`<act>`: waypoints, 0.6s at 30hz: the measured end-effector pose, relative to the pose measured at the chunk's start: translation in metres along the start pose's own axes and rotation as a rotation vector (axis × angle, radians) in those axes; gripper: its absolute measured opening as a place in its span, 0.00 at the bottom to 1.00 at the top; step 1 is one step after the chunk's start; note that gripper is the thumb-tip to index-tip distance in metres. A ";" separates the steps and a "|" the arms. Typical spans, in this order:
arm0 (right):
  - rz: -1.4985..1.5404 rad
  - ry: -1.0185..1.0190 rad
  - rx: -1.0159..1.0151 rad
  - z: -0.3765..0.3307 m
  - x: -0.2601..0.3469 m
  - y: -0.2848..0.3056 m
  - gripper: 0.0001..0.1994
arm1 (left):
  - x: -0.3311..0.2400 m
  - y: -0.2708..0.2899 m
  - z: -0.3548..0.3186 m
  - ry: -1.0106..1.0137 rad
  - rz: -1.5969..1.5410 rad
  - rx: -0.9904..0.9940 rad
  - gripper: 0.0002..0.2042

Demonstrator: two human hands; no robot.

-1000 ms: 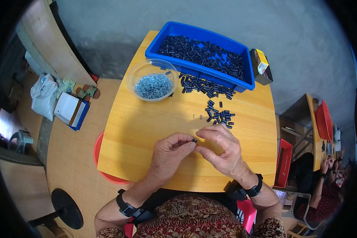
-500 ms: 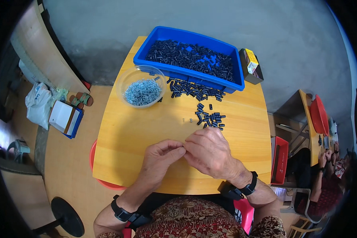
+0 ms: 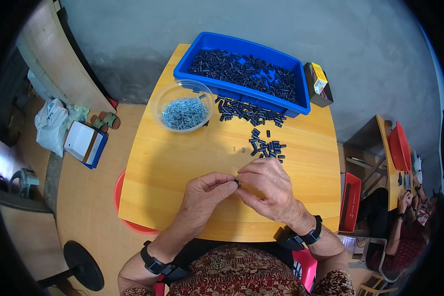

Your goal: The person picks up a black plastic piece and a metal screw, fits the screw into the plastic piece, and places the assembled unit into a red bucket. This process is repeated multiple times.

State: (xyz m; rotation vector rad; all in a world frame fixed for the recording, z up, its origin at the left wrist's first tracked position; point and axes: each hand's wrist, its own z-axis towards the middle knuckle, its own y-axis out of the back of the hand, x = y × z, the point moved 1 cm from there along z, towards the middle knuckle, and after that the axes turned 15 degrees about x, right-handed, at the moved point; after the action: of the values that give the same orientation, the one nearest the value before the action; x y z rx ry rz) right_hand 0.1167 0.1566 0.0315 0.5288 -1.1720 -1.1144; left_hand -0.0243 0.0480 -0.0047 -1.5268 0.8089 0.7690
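- A person seated at a yellow wooden desk (image 3: 182, 163) brings both hands together over its near half, seen from above.
- The left hand (image 3: 202, 195) and right hand (image 3: 269, 190) meet fingertip to fingertip, and between them sits a small black part (image 3: 236, 182), pinched from both sides; each grip is pressed together on that piece, which is held just above the desk surface.
- Both wrists carry dark bands; patterned clothing shows at the lower edge.
- Just beyond the right hand lies a loose cluster of small black pieces (image 3: 267, 147), scattered on the bare wood, with two tiny pale bits (image 3: 239, 148) to its left.
- Farther back, a longer heap of black pieces (image 3: 246, 111) runs along the front wall of a blue plastic bin (image 3: 241, 91), which is itself filled with the same dark parts.
- Left of the bin, touching or nearly touching it, stands a clear round bowl (image 3: 158, 98) holding small silvery items.
- A small box with a yellow top (image 3: 318, 81) rests at the bin's right end, on the far corner of the desk.
- On the floor to the left are a white bag (image 3: 49, 123) and a blue-edged box (image 3: 84, 143); at the far right another person (image 3: 404, 217) sits at a second desk bearing a red tray (image 3: 399, 148).
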 end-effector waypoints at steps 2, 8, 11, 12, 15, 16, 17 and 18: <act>-0.033 0.029 -0.003 0.001 0.001 -0.001 0.16 | 0.001 0.001 0.000 0.000 -0.005 0.002 0.08; -0.156 0.105 0.036 0.003 0.003 0.003 0.16 | 0.004 0.002 0.000 0.011 0.031 0.019 0.07; -0.111 0.081 0.041 0.002 0.002 0.004 0.16 | 0.005 0.001 -0.001 0.008 0.000 0.033 0.07; -0.108 0.096 0.037 0.002 0.003 0.003 0.16 | 0.005 0.001 -0.001 0.010 -0.031 0.038 0.07; -0.109 0.087 -0.012 0.001 0.005 -0.002 0.16 | 0.005 0.002 -0.001 0.021 -0.084 0.060 0.07; -0.098 0.074 -0.033 0.000 0.005 -0.003 0.16 | 0.004 0.002 -0.001 0.018 -0.088 0.062 0.07; -0.085 0.058 -0.059 0.000 0.005 -0.004 0.16 | 0.004 0.002 -0.001 0.025 -0.125 0.051 0.07; -0.086 0.061 -0.053 0.000 0.004 -0.004 0.16 | 0.004 0.002 -0.001 0.032 -0.164 0.039 0.08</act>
State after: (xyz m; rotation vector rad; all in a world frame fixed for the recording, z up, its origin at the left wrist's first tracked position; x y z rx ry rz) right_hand 0.1151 0.1512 0.0306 0.5723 -1.0725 -1.1916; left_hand -0.0244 0.0468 -0.0091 -1.5524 0.7086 0.6064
